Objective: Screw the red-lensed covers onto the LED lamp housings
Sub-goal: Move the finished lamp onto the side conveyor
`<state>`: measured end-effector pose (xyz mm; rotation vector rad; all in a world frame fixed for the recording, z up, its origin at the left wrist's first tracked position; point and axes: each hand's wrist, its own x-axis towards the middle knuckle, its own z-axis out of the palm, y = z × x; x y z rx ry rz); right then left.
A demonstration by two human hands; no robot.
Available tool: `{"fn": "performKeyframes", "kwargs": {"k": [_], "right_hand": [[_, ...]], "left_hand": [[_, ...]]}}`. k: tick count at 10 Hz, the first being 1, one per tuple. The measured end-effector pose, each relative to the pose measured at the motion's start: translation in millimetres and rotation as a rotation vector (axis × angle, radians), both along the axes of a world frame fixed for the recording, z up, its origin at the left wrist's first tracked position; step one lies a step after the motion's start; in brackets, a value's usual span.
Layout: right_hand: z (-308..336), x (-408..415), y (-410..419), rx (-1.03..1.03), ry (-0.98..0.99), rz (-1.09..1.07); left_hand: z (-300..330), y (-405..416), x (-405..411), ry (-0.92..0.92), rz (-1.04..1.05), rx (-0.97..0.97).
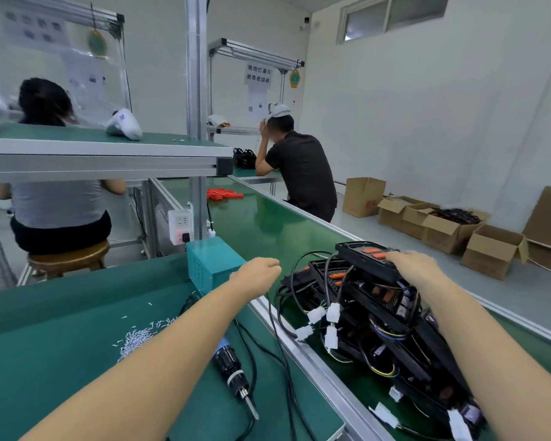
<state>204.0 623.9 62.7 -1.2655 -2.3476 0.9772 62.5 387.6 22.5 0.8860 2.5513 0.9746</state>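
A heap of black LED lamp housings (379, 300) with cables and white plugs lies on the green conveyor belt (261, 224). The top housing (363, 254) shows red lenses. My right hand (414, 265) rests flat on that top housing, gripping its near edge. My left hand (258, 273) hovers over the belt's near rail with its fingers curled shut and nothing visible in it. An electric screwdriver (233, 370) lies on the green bench under my left forearm. A pile of small silver screws (137, 337) sits left of it. Red covers (223, 194) lie far up the belt.
A teal power box (210, 265) stands at the bench's back edge beside a white socket strip (180, 226). Two people sit at stations ahead, one on a wooden stool (67, 259). Cardboard boxes (442, 227) line the floor at right. An aluminium frame shelf (102, 154) overhangs the left.
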Motion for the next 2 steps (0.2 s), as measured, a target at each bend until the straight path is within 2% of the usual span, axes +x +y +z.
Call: {"fn": "performKeyframes", "kwargs": {"k": [1, 2], "right_hand": [[-1.2, 1.9, -1.6, -0.003, 0.005, 0.059], [3.1, 5.7, -3.1, 0.013, 0.04, 0.022]], "left_hand": [[-13.4, -43.2, 3.8, -0.037, 0.053, -0.045], [-33.4, -90.7, 13.2, -0.007, 0.171, -0.065]]}}
